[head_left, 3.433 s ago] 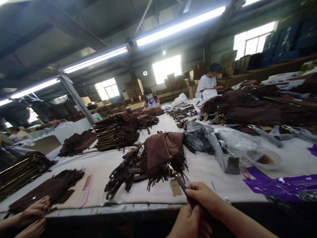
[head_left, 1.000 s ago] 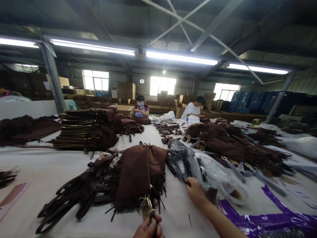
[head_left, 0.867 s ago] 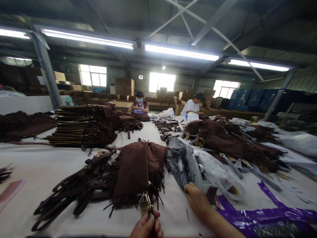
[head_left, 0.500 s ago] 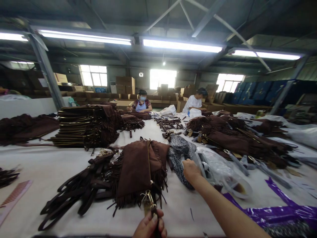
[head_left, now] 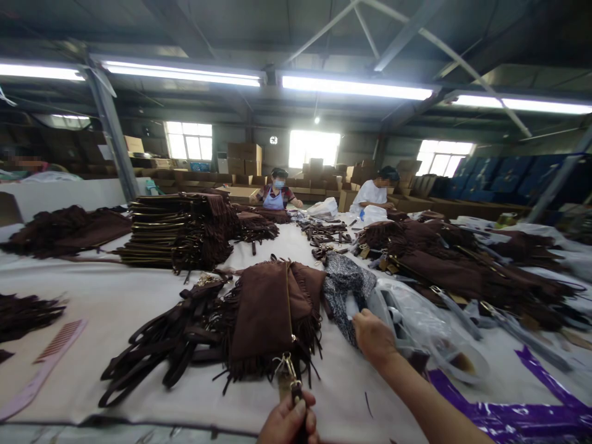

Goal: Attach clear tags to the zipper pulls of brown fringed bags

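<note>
Head view: the strap is being pinched by closed left hand fingers at the bag's near edge. Right hand fingers are being held curled at the speckled cloth; grip cannot be determined.

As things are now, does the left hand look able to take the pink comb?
Probably yes, if the left hand lets go of the dark strap: the pink comb lies uncovered, beyond the low strap pile.
</note>
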`<action>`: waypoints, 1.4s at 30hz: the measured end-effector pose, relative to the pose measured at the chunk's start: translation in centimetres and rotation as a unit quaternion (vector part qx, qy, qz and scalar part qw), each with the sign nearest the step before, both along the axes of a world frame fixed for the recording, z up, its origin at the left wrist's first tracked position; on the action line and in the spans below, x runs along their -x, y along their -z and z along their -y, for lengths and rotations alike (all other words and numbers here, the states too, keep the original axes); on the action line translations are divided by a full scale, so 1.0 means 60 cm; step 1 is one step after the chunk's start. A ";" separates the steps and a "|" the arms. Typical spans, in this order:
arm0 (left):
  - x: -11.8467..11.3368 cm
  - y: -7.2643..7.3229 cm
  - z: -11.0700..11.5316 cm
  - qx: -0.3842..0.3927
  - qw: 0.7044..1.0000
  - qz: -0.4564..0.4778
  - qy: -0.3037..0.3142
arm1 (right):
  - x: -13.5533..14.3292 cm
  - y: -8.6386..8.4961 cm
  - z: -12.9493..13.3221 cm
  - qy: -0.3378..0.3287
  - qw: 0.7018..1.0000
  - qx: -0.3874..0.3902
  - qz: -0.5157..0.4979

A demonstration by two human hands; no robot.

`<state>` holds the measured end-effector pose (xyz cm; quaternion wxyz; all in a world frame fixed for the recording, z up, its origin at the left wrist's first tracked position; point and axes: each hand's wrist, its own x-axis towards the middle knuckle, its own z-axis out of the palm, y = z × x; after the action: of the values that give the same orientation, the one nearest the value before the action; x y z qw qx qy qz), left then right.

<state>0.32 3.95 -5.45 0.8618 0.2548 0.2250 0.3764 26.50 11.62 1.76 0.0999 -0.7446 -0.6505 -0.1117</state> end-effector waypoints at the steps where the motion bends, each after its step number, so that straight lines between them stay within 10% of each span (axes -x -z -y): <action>1: 0.000 -0.008 0.003 0.013 1.000 -0.017 -0.001 | 0.011 -0.002 0.030 -0.024 1.000 -0.015 -0.003; 6: -0.008 -0.052 0.021 0.093 0.993 -0.078 -0.002 | 0.093 0.012 0.195 -0.294 0.942 -0.134 -0.088; 13: -0.008 -0.079 0.041 0.036 0.995 -0.085 0.042 | 0.136 0.043 0.302 -0.434 0.860 0.023 -0.267; 22: 0.013 -0.079 0.053 0.024 0.996 -0.081 -0.019 | 0.134 0.019 0.314 -0.311 0.827 0.178 -0.434; 25: 0.015 -0.084 0.055 0.014 0.997 -0.069 -0.026 | 0.147 0.016 0.297 -0.234 0.754 0.246 -0.562; 32: 0.007 -0.082 0.063 0.017 0.996 -0.064 -0.053 | 0.187 0.016 0.268 -0.046 0.483 0.234 -0.843; 37: 0.009 -0.091 0.063 0.020 0.997 -0.039 -0.062 | 0.208 0.046 0.302 0.049 0.444 0.253 -0.858; 42: -0.001 -0.090 0.065 0.016 0.997 -0.055 -0.047 | 0.211 0.046 0.294 0.006 0.433 0.214 -0.875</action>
<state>0.36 0.06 -0.06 0.8336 0.2503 0.2896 0.3983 13.83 -6.02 -1.02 0.4524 -0.4458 -0.2139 0.7422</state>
